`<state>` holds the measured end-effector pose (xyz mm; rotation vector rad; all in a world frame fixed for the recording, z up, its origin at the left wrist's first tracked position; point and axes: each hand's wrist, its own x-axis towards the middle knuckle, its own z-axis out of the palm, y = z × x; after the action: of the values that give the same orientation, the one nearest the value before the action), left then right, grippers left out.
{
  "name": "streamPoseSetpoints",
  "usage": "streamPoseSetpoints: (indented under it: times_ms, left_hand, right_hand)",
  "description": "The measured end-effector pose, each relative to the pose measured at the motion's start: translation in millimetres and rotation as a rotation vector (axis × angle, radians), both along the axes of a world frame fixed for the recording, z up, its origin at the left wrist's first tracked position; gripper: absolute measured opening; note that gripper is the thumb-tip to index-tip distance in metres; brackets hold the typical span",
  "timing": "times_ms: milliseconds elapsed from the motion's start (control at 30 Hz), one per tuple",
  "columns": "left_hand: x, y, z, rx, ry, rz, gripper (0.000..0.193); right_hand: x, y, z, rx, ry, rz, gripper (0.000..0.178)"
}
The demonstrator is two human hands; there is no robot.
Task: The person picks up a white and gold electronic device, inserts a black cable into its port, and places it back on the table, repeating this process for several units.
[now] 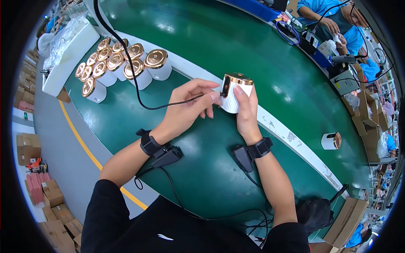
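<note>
One white ribbed cylinder with a glossy gold-coloured top [230,104], held upright in the right hand

The right hand [247,119] has its grip closed around the cylinder, thumb across the ribbed front and the palm at its right side. The left hand [184,109] has a narrow pinch on the end of a thin black cable [148,108], bringing it to the dark panel [226,85] on the cylinder's left side; whether the tip is seated cannot be told. The cylinder is in front of the person, seemingly raised above the smooth green worktop [202,168], near the white strip [291,137] along it.

The cylinder looks stiff and fairly light, one hand being enough to carry it. Its ribs should give fingers some purchase, while the polished top is likely slippery and easily marked, so the ribbed wall is the better hold, clear of the panel. The cable looks limp; it is best taken close to its tip, where it should bend least. Similar gold-topped cylinders [160,71] stand grouped at the left; another [330,141] is apart at the right.
</note>
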<state>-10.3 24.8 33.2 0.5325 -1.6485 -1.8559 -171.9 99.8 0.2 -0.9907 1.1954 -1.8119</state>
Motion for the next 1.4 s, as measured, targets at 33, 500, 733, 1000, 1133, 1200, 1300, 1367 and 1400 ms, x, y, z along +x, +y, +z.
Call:
streamPoseSetpoints:
  times_ms: [33, 500, 733, 1000, 1133, 1200, 1300, 1367, 1400]
  left_hand:
    - [1, 1, 2, -0.003, -0.013, 0.004, 0.022]
    - [-3, 11, 5, 0.021, -0.052, 0.081, 0.022]
    - [4, 4, -10, -0.087, -0.085, 0.146, 0.007]
    - [8, 13, 8, -0.190, 0.033, 0.143, 0.007]
    - [7, 18, 11, -0.207, 0.047, 0.217, 0.008]
    - [5, 24, 10, -0.209, 0.006, 0.180, 0.007]
    - [-1, 25, 10, -0.214, -0.007, 0.154, 0.007]
    - [-1, 26, 8, -0.209, -0.027, 0.176, 0.008]
    - [-2, 26, 7, -0.210, -0.026, 0.169, 0.008]
  right_hand:
    - [2, 0, 1, -0.002, -0.004, -0.020, 0.046]
    - [-3, 2, 0, 0.009, 0.070, -0.014, 0.046]
    - [8, 2, 3, -0.040, 0.160, -0.045, 0.046]
    - [-48, 3, 10, 0.022, -0.113, -0.077, 0.042]
    - [-81, 11, 18, 0.008, 0.165, -0.466, 0.052]
    - [-88, 15, 14, 0.002, 0.269, -0.592, 0.055]
    - [-103, 13, -6, 0.223, 0.576, -0.889, 0.063]
    - [-95, 13, -3, 0.206, 0.671, -0.970, 0.061]
    - [-90, 11, 2, 0.180, 0.768, -1.046, 0.059]
